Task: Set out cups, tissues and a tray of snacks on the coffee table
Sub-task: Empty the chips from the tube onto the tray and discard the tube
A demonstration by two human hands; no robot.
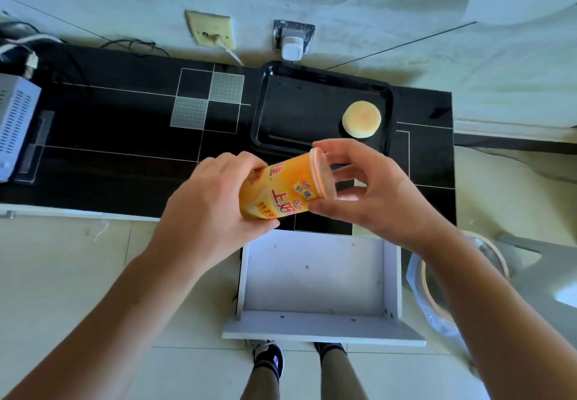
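Observation:
My left hand [212, 199] grips the base of an orange snack canister [282, 190], which lies tilted with its lid end pointing right. My right hand [371, 190] curls its fingers round the canister's clear plastic lid [324, 174]. Both hands hover above the front edge of a black cabinet top [125, 137]. Behind them a black tray [299, 109] rests on that top, with one round pale pastry [361, 119] at its right side.
A white drawer [315, 278] stands pulled open below the hands, nearly bare inside. A grey box [15, 124] with cables sits at the far left. Wall sockets and a white plug [292, 46] are behind the tray. A lined bin [449, 281] stands at the right.

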